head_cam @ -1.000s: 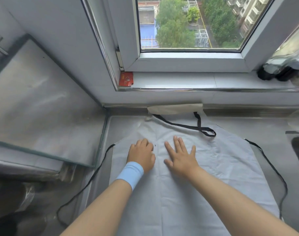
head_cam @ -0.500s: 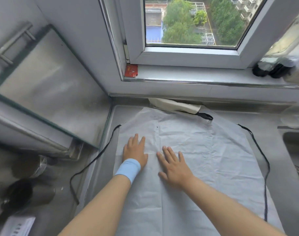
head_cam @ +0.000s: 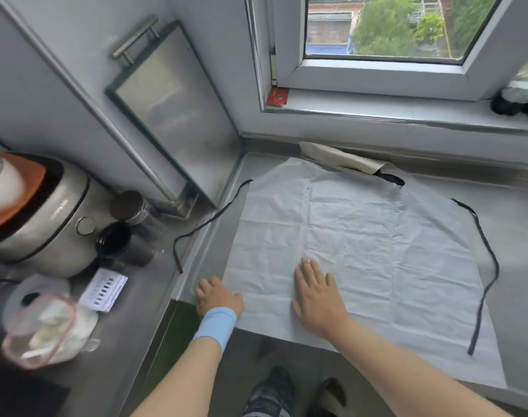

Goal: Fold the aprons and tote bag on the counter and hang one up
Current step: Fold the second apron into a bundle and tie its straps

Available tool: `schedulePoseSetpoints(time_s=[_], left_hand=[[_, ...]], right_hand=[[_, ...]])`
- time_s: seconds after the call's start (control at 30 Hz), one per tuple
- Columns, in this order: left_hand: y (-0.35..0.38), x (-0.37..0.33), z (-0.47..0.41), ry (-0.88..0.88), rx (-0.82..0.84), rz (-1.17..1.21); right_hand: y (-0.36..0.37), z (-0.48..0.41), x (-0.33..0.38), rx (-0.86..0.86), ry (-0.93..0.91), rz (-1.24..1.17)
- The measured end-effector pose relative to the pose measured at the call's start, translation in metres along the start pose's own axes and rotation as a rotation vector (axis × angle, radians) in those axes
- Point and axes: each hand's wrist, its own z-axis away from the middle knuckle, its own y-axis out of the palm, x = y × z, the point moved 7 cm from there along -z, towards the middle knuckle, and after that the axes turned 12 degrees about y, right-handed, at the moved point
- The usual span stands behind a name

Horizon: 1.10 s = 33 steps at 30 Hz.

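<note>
Across the stainless steel counter (head_cam: 510, 236) under the window, a thin white crumpled apron (head_cam: 361, 242) lies spread flat, its near hem at six o'clock seeming to hang just over the counter's front edge. At seven o'clock from the apron's middle the right hand (head_cam: 316, 299) lies released and flat on the cloth, fingers straight, pressing it down. At eight o'clock the left hand (head_cam: 219, 296), with a pale blue wristband, sits on the apron's near-left corner; its fingertips are not plain to see, so I cannot tell whether it pinches the corner or only rests there. A black left tie (head_cam: 208, 219) trails off toward nine o'clock, and a black right tie (head_cam: 488, 275) loops down the three o'clock side. At twelve o'clock a folded beige cloth tote bag (head_cam: 337, 158) lies along the back wall, touching the apron's top edge. By its creases the apron looks light, limp and papery, likely to slide on the steel and to keep any fold pressed into it. It is best taken by pinching corners or the hem, with the loose ties gathered onto the cloth first so they do not drag.
</note>
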Motion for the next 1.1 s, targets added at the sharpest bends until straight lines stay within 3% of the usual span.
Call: schedulePoseSetpoints(time_s=[0.27,0.33,0.47,0.6,0.67,0.77,0.97,1.03,1.1], left_hand=[[-0.003,0.015,-0.006,0.087,0.100,0.061],[-0.004,0.012,-0.006,0.156,0.128,0.125],[-0.013,0.007,-0.002,0.189,0.125,0.505],[-0.015,0.010,0.012,-0.002,0.283,1.081],[-0.022,0.002,0.022,0.006,0.402,1.184],[-0.042,-0.026,0.034,0.191,0.480,1.139],[-0.057,-0.124,0.075,0.631,0.587,0.834],[-0.047,-0.160,0.097,0.764,0.608,0.627],[-0.032,-0.190,0.119,0.876,0.616,0.405]], right_hand=[[0.009,0.012,0.000,0.044,0.087,0.027],[0.002,0.015,0.000,-0.075,0.133,-0.016],[0.001,0.028,0.013,-0.278,0.118,0.038],[0.008,0.036,0.020,-0.243,0.154,-0.032],[0.011,0.037,0.020,-0.142,0.129,-0.048],[0.000,0.048,0.011,0.071,0.093,-0.214],[-0.084,0.064,-0.052,0.133,0.450,-1.288],[-0.104,0.067,-0.074,0.137,0.495,-1.410],[-0.114,0.070,-0.093,0.105,0.534,-1.339]])
